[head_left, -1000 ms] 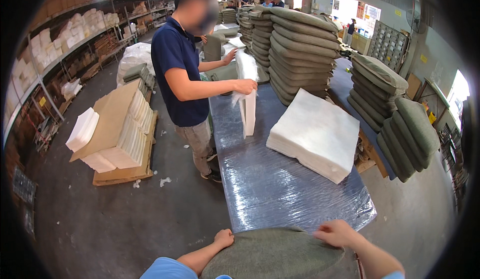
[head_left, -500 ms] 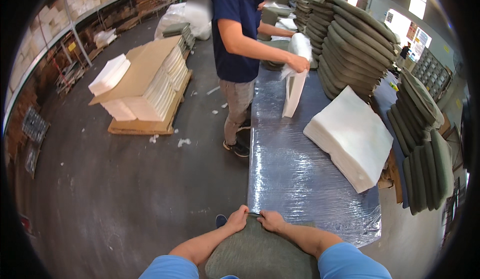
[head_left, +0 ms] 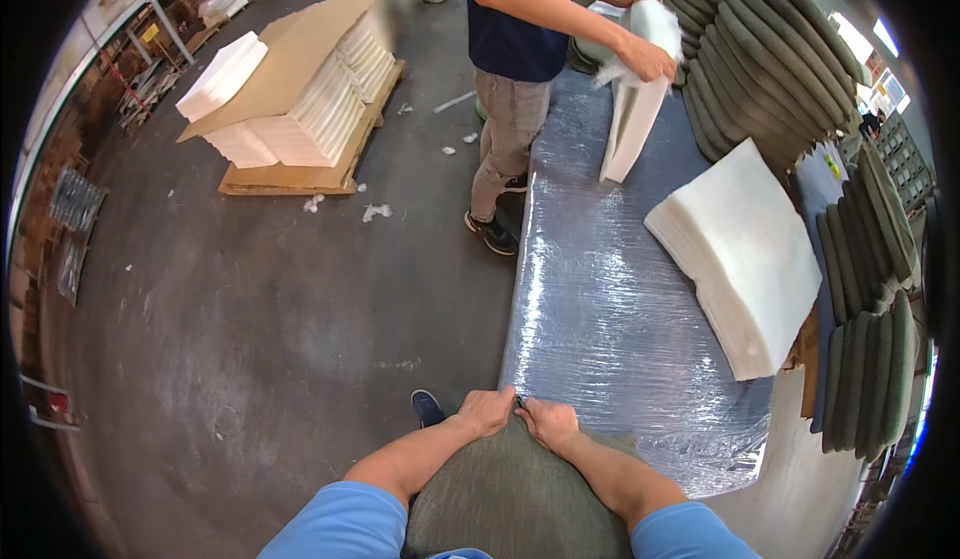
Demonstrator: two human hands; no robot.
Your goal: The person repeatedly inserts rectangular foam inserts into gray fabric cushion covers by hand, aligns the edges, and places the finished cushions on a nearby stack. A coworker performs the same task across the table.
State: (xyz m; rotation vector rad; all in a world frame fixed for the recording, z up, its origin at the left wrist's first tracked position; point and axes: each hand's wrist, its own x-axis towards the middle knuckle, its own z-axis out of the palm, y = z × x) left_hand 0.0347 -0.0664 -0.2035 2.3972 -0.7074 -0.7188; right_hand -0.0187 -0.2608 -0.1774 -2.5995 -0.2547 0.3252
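"Where is the cushion point(head_left: 515, 504) held?"
"At the surface's point(head_left: 590, 299) near end, its tip clamped by left hand point(head_left: 486, 413) and right hand point(head_left: 551, 424)."
"Why?"
"Perhaps so it is kept taut; fine detail is blurred."

Glare streaks across shiny table point(head_left: 590, 299); bright windows point(head_left: 886, 37) upper right; rim black, edges bowed.

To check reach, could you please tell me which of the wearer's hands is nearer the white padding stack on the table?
Right. In view, the right hand is below and left of the white padding stack; the left hand is farther left, beside the right.
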